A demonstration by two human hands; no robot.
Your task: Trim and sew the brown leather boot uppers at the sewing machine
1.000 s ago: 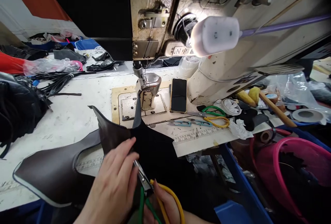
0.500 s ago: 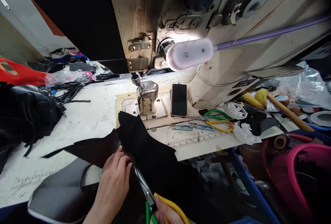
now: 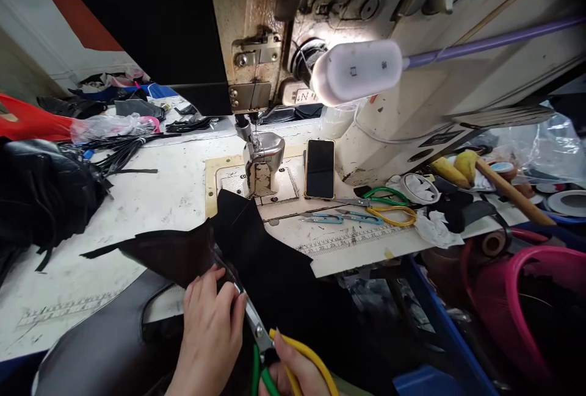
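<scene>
My right hand (image 3: 300, 365) grips a pair of scissors (image 3: 259, 329) with one yellow and one green handle. The blades point up and to the left, along a seam in a black piece of material (image 3: 270, 262) that looks like leather or fabric. Beside the blades, my left hand (image 3: 210, 316) is closed on the dark brown-black flap (image 3: 174, 252) of that piece, fingers bent near the seam. Part of the blades is hidden by the left hand and the material. A grey-black curved panel (image 3: 101, 341) lies to the left, under the wrist.
A sewing machine (image 3: 263, 164) stands ahead with a lit lamp (image 3: 359, 72). Near its base are a phone (image 3: 319, 169), blue thread snips (image 3: 323, 218) and a second pair of scissors (image 3: 394, 216). Black bundles (image 3: 50, 188) lie left; a pink basket (image 3: 517, 298) stands right.
The camera view has shifted slightly. My left hand has shifted a little along the seam, its fingers more bent, and the scissors remain at the seam in my right hand.
</scene>
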